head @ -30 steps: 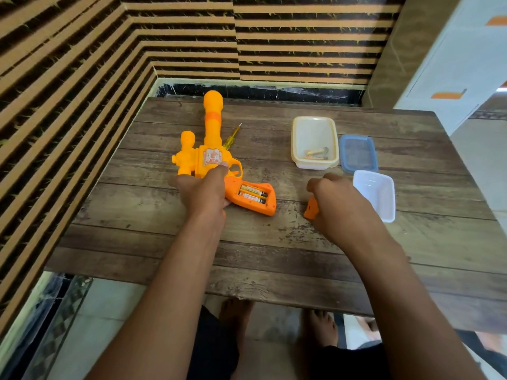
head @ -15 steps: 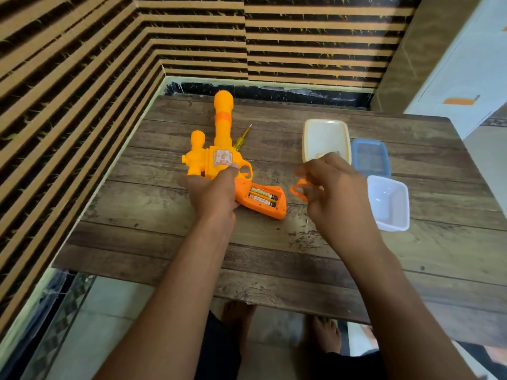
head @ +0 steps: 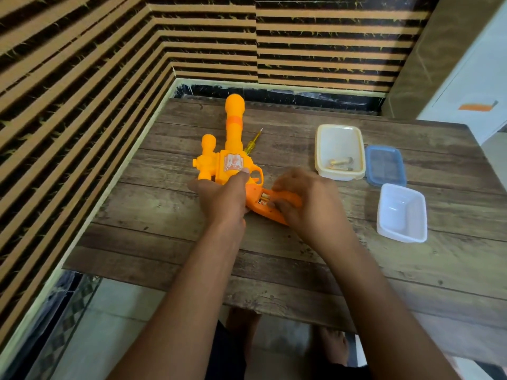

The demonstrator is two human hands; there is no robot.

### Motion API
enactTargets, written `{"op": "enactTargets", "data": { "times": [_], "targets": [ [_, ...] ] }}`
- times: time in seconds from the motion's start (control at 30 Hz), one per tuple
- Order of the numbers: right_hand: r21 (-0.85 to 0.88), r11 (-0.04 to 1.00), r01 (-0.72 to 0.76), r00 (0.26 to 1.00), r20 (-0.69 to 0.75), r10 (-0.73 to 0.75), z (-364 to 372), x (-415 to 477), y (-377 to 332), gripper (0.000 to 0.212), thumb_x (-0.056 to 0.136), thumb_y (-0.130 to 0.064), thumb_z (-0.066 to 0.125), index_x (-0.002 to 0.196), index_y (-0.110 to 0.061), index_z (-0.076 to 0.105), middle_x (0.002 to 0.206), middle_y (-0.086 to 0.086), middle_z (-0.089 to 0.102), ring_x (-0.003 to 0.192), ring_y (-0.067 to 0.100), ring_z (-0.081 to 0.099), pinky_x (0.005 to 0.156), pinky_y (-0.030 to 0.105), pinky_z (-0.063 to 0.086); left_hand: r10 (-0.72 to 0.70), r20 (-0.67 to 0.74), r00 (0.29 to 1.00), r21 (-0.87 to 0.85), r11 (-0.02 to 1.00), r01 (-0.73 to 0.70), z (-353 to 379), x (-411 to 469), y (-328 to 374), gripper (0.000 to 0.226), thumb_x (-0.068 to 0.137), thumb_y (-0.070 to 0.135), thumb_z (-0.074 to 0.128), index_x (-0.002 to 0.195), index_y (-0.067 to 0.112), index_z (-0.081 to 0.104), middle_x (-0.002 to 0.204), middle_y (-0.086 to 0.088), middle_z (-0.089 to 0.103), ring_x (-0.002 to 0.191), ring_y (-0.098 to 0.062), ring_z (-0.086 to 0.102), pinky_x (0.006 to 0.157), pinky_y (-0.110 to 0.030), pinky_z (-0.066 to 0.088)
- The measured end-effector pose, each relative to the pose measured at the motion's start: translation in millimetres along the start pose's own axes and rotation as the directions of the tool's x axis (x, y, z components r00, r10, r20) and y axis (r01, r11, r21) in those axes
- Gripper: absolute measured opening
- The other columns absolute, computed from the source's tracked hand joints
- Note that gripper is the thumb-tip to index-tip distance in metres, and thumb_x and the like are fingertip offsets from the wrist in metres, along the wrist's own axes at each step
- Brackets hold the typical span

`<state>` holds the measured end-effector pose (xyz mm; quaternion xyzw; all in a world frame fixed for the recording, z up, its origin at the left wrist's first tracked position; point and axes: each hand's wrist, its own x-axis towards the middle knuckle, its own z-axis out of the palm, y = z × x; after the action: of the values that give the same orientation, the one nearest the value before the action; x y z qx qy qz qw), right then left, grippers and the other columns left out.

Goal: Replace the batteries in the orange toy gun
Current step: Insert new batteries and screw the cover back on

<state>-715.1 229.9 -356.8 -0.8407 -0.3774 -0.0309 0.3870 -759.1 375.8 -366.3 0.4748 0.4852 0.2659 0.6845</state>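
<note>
The orange toy gun (head: 233,138) lies on the wooden table (head: 164,242), barrel pointing away from me. My left hand (head: 222,198) grips its body at the trigger guard. My right hand (head: 310,198) holds the orange battery cover (head: 285,197) against the gun's grip, fingers curled over it. Just left of the cover, a sliver of the batteries (head: 264,200) in the compartment still shows. A yellow screwdriver (head: 253,141) lies right of the barrel, partly hidden by the gun.
A cream container (head: 319,149) at the right holds two loose batteries (head: 341,163). Beside it lies a blue lid (head: 385,165), and nearer me stands a clear plastic container (head: 384,215). Striped walls close in the table's left and far sides.
My right hand picked the orange cover up from the table, carried it left, and now holds it over the battery compartment. My left hand stayed on the gun.
</note>
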Motion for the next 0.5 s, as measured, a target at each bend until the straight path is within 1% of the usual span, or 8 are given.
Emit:
{"op": "enactTargets", "data": {
  "times": [0.07,0.13,0.2,0.23,0.3,0.37,0.43,0.5],
  "targets": [
    [-0.03,1.0,0.008,0.999,0.048,-0.006,-3.7,-2.8,2.2,0.025,0.072,-0.009,0.087,0.096,-0.006,0.081,0.1,0.011,0.076,0.091,0.031,0.072,0.079,0.014,0.037,0.004,0.01,1.0,-0.01,1.0,-0.004,0.1,-0.8,1.0,0.067,0.073,0.012,0.089,0.13,0.014,0.053,0.115,-0.008,0.073,0.094,-0.031,0.077,0.065,-0.059,0.065],
    [-0.033,0.999,-0.016,0.996,0.081,0.019,-7.6,-4.5,4.1,0.028,0.076,-0.01,0.087,0.103,-0.007,0.082,0.11,0.009,0.076,0.1,0.027,0.071,0.084,0.007,0.032,0.001,0.007,1.0,-0.016,1.0,-0.001,0.5,-1.6,1.7,0.065,0.078,0.009,0.087,0.13,0.013,0.049,0.114,-0.007,0.071,0.095,-0.03,0.076,0.067,-0.059,0.065],
    [-0.042,0.997,-0.057,0.992,0.113,0.061,-12.0,-5.7,5.3,0.03,0.079,-0.014,0.086,0.109,-0.013,0.082,0.119,0.005,0.073,0.107,0.021,0.068,0.084,0.003,0.031,-0.008,0.017,1.0,-0.025,1.0,0.009,0.7,-2.3,1.8,0.058,0.083,0.006,0.085,0.128,0.013,0.049,0.11,-0.004,0.07,0.096,-0.029,0.075,0.07,-0.056,0.065],
    [-0.055,0.996,-0.063,0.988,0.136,0.07,-14.1,-6.2,5.3,0.033,0.079,-0.014,0.086,0.112,-0.015,0.081,0.122,0.004,0.071,0.108,0.02,0.066,0.084,0.003,0.032,-0.012,0.024,1.0,-0.029,1.0,0.012,0.5,-2.7,2.0,0.056,0.084,0.006,0.084,0.128,0.014,0.051,0.109,-0.003,0.071,0.095,-0.028,0.075,0.07,-0.055,0.065],
    [-0.098,0.995,-0.032,0.981,0.189,0.05,-17.1,-7.2,4.2,0.037,0.077,-0.01,0.085,0.114,-0.015,0.08,0.121,0.007,0.07,0.107,0.024,0.067,0.089,0.014,0.037,-0.018,0.029,0.999,-0.032,0.999,0.018,-0.1,-2.8,2.4,0.056,0.084,0.006,0.084,0.129,0.013,0.05,0.107,-0.002,0.071,0.093,-0.027,0.075,0.068,-0.051,0.065],
    [-0.132,0.991,0.017,0.977,0.215,0.012,-18.9,-8.1,2.8,0.038,0.075,-0.007,0.083,0.113,-0.012,0.08,0.117,0.008,0.071,0.104,0.027,0.069,0.089,0.019,0.04,-0.019,0.029,0.999,-0.028,0.999,0.02,-0.6,-2.0,2.0,0.055,0.084,0.007,0.084,0.125,0.014,0.048,0.105,-0.001,0.069,0.092,-0.025,0.074,0.068,-0.049,0.064],
    [-0.161,0.987,0.02,0.98,0.2,0.013,-21.1,-8.8,0.4,0.035,0.077,-0.011,0.081,0.112,-0.012,0.08,0.116,0.005,0.072,0.104,0.026,0.069,0.09,0.024,0.047,-0.024,0.028,0.999,-0.03,0.999,0.025,-0.8,-0.9,1.1,0.055,0.083,0.008,0.085,0.126,0.015,0.051,0.106,-0.002,0.071,0.092,-0.026,0.075,0.065,-0.048,0.065],
    [-0.193,0.981,-0.004,0.988,0.149,0.034,-22.4,-9.9,-4.4,0.034,0.077,-0.022,0.077,0.11,-0.013,0.079,0.113,0.003,0.073,0.103,0.028,0.068,0.088,0.04,0.058,-0.039,0.028,0.999,-0.03,0.999,0.04,-1.1,1.4,-0.5,0.059,0.08,0.009,0.088,0.13,0.014,0.057,0.112,-0.005,0.074,0.094,-0.029,0.077,0.06,-0.048,0.065]
  ]
}}
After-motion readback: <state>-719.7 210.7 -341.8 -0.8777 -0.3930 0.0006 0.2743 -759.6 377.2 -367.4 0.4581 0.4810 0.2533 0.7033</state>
